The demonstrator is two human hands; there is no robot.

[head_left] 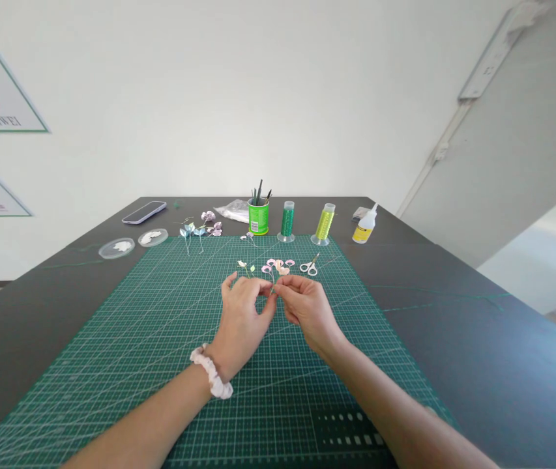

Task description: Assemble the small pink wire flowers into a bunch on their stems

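My left hand (246,311), with a pale scrunchie (212,372) round its wrist, pinches the thin stem of a small artificial flower (266,269) between thumb and forefinger. Closed in a pinch on the same stem, my right hand (307,309) meets it from the other side. The fingertips hide part of the stem. Pink and peach petals (282,268) show just beyond the fingers; which of them belong to the held flower I cannot tell. Small pale buds (242,264) lie past my left hand, and white-handled scissors (309,267) past my right.
A green cutting mat (160,332) covers much of the dark table (478,345). Along the back stand a green can (258,217) of tools, green thread (287,221), yellow-green thread (324,225) and a glue bottle (364,227). Blue flowers (190,231), two shallow dishes (117,247) and a phone (144,212) lie left.
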